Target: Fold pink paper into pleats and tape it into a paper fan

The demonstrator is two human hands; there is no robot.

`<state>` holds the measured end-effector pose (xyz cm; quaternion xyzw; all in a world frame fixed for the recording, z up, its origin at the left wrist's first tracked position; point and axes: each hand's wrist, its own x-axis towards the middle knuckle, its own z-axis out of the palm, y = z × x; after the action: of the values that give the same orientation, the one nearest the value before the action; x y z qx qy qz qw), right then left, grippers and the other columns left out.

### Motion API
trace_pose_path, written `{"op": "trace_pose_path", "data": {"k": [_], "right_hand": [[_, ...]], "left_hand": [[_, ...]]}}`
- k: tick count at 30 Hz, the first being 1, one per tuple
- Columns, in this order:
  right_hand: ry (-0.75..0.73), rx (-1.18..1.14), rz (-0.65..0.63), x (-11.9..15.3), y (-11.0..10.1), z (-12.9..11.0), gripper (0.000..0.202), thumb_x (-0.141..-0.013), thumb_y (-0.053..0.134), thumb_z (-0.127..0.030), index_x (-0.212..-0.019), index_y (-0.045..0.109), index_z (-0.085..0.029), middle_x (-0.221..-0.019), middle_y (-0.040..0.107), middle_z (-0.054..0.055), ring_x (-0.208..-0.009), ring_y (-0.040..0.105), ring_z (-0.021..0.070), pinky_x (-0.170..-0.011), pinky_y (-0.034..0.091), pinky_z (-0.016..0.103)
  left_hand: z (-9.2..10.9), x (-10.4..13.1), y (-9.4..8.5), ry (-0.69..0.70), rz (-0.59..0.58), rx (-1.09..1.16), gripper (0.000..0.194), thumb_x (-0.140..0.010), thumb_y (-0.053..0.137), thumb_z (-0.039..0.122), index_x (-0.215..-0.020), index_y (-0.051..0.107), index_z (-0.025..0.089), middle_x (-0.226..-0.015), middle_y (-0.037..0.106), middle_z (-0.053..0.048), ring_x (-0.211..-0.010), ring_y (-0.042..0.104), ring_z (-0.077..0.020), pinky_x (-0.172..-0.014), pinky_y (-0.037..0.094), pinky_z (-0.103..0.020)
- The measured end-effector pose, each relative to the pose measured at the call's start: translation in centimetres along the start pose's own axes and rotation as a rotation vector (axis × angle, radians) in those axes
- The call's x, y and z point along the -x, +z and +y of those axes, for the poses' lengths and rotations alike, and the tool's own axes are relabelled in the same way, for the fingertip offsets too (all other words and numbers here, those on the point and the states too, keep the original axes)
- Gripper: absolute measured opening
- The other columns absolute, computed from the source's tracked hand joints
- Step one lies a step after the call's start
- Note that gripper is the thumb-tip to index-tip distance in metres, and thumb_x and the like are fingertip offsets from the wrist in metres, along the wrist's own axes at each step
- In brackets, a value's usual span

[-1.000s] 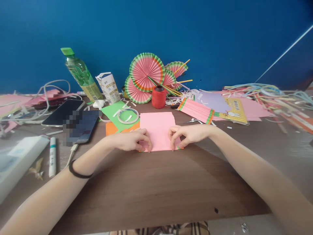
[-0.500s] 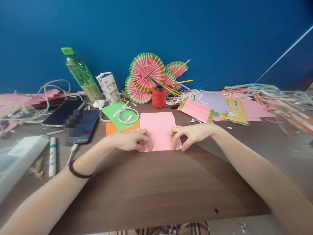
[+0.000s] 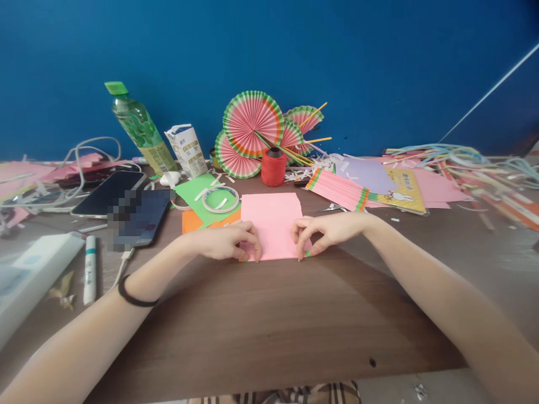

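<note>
The half-curled left hand (image 3: 227,241) and right hand (image 3: 330,229) touch the flat pink paper (image 3: 273,224); can't tell if they pinch. Best press evenly.

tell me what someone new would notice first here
Probably the round pink-and-green pleated paper fans propped against the deep blue wall. Next, the red spool of thread before them, and nearer, the left hand and right hand on a flat pink paper sheet.

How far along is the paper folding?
Pink-and-green pleated paper fans by the blue wall look done. Left hand and right hand touch the near edge of a pink paper sheet. Most of it lies flat, so pleating probably remains.
</note>
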<state>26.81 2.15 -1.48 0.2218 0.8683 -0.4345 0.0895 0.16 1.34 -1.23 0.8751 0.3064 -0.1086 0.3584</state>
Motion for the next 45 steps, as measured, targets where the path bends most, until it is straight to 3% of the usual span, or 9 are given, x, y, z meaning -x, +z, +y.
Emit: {"op": "trace_pose_path", "data": {"k": [17, 25, 32, 38, 41, 45], "right_hand": [[0.013, 0.008, 0.015, -0.2, 0.4, -0.1, 0.023, -0.077, 0.055, -0.017, -0.096, 0.067, -0.020, -0.104, 0.044, 0.005, -0.106, 0.041, 0.0189, -0.096, 0.030, 0.032], [0.123, 0.117, 0.053, -0.2, 0.8, -1.6, 0.018, -0.072, 0.053, -0.007, -0.083, 0.063, -0.017, -0.096, 0.046, 0.005, -0.103, 0.041, 0.0189, -0.092, 0.034, 0.031], [0.252, 0.196, 0.116, 0.1, 1.1, -2.0, 0.013, -0.070, 0.055, -0.008, -0.077, 0.061, -0.018, -0.087, 0.050, 0.003, -0.095, 0.046, 0.0180, -0.081, 0.038, 0.027], [0.369, 0.285, 0.201, 0.2, 1.7, -3.4, 0.007, -0.072, 0.055, -0.015, -0.075, 0.060, -0.020, -0.086, 0.056, 0.003, -0.087, 0.050, 0.0177, -0.069, 0.036, 0.026], [0.384, 0.319, 0.222, 0.1, 1.9, -3.8, 0.005, -0.070, 0.059, -0.022, -0.074, 0.058, -0.019, -0.085, 0.057, 0.002, -0.085, 0.051, 0.0178, -0.066, 0.034, 0.025], [0.373, 0.277, 0.216, 0.2, 1.7, -3.5, 0.010, -0.067, 0.060, -0.019, -0.075, 0.055, -0.019, -0.085, 0.058, 0.001, -0.081, 0.053, 0.0161, -0.061, 0.035, 0.023]], "left_hand": [[0.4, 0.1, -0.1, 0.002, 0.000, -0.014, 0.018, -0.077, 0.051, 0.021, -0.089, 0.065, 0.022, -0.096, 0.046, -0.002, -0.095, 0.044, -0.0159, -0.084, 0.035, -0.021], [0.0, 0.1, -0.1, -0.035, 0.006, -0.050, 0.017, -0.075, 0.053, 0.024, -0.088, 0.065, 0.022, -0.088, 0.046, -0.002, -0.087, 0.045, -0.0154, -0.081, 0.036, -0.023], [0.1, 0.4, -0.3, 0.007, 0.011, -0.038, 0.014, -0.074, 0.051, 0.019, -0.082, 0.063, 0.019, -0.086, 0.046, -0.002, -0.087, 0.047, -0.0145, -0.079, 0.037, -0.021], [0.9, 0.3, 0.1, -0.041, 0.082, -0.117, 0.010, -0.071, 0.058, 0.028, -0.075, 0.058, 0.018, -0.083, 0.047, -0.001, -0.079, 0.048, -0.0143, -0.071, 0.038, -0.022], [1.2, 0.3, 0.2, -0.034, 0.102, -0.112, 0.008, -0.070, 0.057, 0.025, -0.072, 0.056, 0.017, -0.079, 0.049, -0.001, -0.074, 0.048, -0.0133, -0.064, 0.038, -0.021], [1.0, 0.4, 0.1, -0.087, 0.138, -0.072, 0.008, -0.073, 0.050, 0.024, -0.075, 0.055, 0.018, -0.077, 0.055, 0.000, -0.068, 0.050, -0.0116, -0.058, 0.038, -0.021]]}}
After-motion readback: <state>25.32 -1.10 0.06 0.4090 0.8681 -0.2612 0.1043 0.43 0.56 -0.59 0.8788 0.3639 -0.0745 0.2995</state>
